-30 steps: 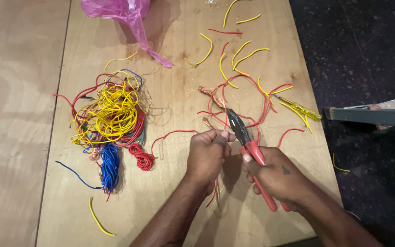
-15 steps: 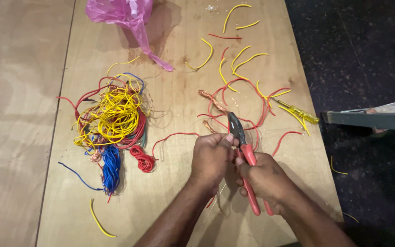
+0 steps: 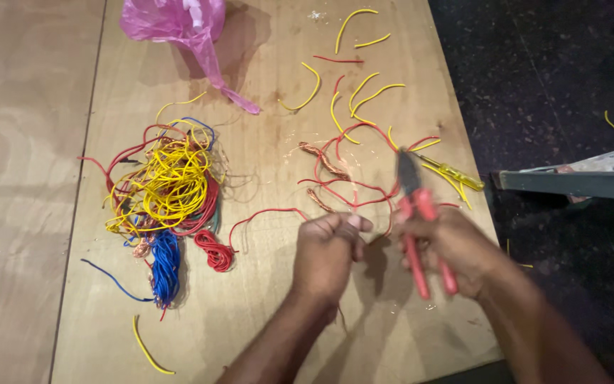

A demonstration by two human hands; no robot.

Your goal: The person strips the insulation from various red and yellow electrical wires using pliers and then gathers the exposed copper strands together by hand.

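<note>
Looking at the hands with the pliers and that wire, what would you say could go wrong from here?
The pliers in the right hand point close to the left hand, which pinches a thin red wire; a slip might nick a finger. Loose wire offcuts lie near the board's edge and could roll off. The tangled wire pile might snag the pulled strand.

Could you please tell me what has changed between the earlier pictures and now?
The right hand has drawn the red-handled pliers away to the right of the left hand, opening a gap. The left hand stays closed on the wire. The wire bundle and pink bag lie unchanged.
</note>
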